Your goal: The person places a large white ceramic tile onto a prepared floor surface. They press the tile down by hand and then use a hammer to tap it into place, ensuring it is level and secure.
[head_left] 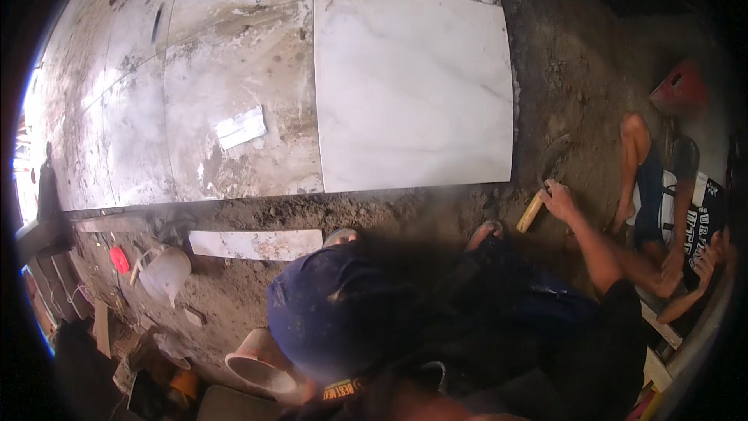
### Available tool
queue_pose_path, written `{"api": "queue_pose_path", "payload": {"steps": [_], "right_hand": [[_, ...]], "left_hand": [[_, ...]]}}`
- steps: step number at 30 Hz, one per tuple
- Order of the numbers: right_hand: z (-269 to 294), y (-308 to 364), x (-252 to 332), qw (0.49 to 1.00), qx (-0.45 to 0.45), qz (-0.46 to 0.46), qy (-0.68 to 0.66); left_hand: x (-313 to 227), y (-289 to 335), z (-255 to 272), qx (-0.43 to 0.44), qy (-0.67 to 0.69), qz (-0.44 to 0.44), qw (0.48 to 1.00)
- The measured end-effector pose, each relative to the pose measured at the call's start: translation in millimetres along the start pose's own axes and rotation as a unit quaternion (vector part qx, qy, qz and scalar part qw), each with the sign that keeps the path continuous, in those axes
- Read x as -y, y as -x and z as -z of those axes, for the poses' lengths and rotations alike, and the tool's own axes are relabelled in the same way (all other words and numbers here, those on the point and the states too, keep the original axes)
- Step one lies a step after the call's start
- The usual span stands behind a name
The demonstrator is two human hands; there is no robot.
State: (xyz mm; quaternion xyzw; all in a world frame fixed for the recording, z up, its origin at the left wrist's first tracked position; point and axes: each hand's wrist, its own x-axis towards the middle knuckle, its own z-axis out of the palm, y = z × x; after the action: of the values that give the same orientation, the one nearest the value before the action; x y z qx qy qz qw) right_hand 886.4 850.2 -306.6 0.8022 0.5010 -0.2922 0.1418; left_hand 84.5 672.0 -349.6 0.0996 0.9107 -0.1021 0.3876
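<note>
My right hand (558,199) is low over the dirt to the right of my feet, its fingers closed at the upper end of a tool with a yellowish wooden handle (530,213). The tool's head is too dark to make out. My left hand does not show; a bit of skin appears at the lower edge beside my dark sleeve. In front of me lies a large white marbled tile (413,93), cleaner than the mud-smeared tiles (241,86) to its left. Bare soil (545,109) borders its right edge.
A co-worker (662,210) sits close at right, near a red object (679,87). A white tile strip (255,244) lies on the dirt at left, with a pale jug-like container (165,271), a red lid (119,260) and a bucket (261,359). A white packet (241,127) rests on the tiles.
</note>
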Motion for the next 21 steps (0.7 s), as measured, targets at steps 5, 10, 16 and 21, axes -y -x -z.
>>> {"api": "queue_pose_path", "payload": {"steps": [5,10,16,21], "right_hand": [[-11.3,-1.4,10.8,0.999,0.033,0.011,-0.003],[9.8,0.1,16.4,1.0,0.01,-0.007,0.019],[41.3,-7.8,51.7,0.987,-0.148,0.016,-0.065],[112.4,11.5,177.8,0.942,-0.18,0.189,-0.213]], "left_hand": [[26.3,21.7,40.9,-0.02,-0.004,-0.006,1.0],[38.8,44.1,55.9,-0.018,-0.005,-0.005,1.0],[38.4,52.2,77.7,-0.037,-0.025,-0.031,0.999],[-40.9,40.2,103.9,-0.092,-0.044,-0.183,0.978]]}}
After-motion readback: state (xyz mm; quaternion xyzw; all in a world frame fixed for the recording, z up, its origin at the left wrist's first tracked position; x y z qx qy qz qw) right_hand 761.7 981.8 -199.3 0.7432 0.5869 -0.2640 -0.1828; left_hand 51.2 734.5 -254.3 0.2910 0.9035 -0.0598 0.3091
